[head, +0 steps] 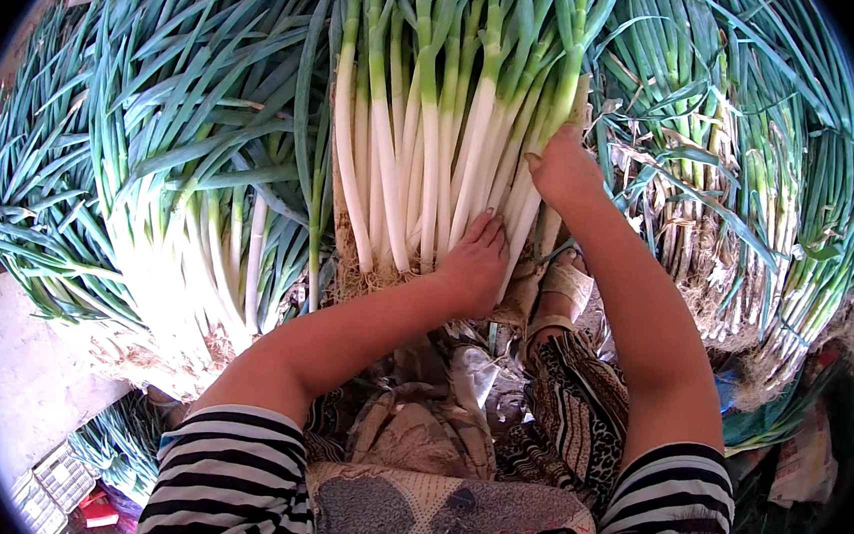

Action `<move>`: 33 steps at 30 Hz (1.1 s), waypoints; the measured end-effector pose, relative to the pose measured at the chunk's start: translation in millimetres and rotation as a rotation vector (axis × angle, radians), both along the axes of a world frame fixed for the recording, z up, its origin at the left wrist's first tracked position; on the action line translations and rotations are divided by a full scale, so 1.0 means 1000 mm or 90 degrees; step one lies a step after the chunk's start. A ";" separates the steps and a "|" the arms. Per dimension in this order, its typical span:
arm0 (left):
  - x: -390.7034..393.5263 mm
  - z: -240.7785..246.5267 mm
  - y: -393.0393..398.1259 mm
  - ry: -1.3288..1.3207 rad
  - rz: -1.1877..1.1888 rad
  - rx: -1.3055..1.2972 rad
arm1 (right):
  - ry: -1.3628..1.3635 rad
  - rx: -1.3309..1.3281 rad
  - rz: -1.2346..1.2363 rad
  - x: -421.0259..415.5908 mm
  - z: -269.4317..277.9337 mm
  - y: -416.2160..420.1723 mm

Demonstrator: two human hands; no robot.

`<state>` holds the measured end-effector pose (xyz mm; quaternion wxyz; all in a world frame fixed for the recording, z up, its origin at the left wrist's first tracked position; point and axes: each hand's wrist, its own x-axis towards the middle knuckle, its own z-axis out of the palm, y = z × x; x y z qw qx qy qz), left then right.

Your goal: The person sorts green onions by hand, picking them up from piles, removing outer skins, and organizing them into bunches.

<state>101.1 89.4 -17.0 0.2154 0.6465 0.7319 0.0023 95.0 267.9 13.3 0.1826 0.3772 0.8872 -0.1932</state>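
A row of large green onions point(429, 147) lies before me, white stems towards me, roots at the near end and green leaves at the far end. My left hand point(478, 263) rests on the lower white stems, its fingers stretched out over them. Higher up, at the right edge of the row, my right hand point(569, 165) is closed around a stalk where the white turns green. Its fingertips are partly hidden behind the stems. Under the onions, a brown board or cardboard point(342, 219) shows at the left side.
A big heap of green onions point(204, 136) stands on the left, its pale stems overexposed. Untrimmed onions with dry brown skins point(703, 198) and a tied bunch point(791, 326) lie on the right. My sandalled foot point(564, 289) is near the board. Plastic crates point(64, 476) sit at lower left.
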 end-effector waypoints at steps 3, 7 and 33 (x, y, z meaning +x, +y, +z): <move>0.002 0.001 -0.008 -0.003 -0.009 0.011 | 0.017 0.079 0.111 -0.002 0.016 -0.007; 0.008 -0.008 -0.012 -0.020 0.007 0.041 | 0.099 0.151 0.259 0.010 -0.006 0.002; -0.045 -0.061 -0.301 -0.291 0.717 -0.091 | -0.121 -0.124 0.443 0.151 0.195 -0.111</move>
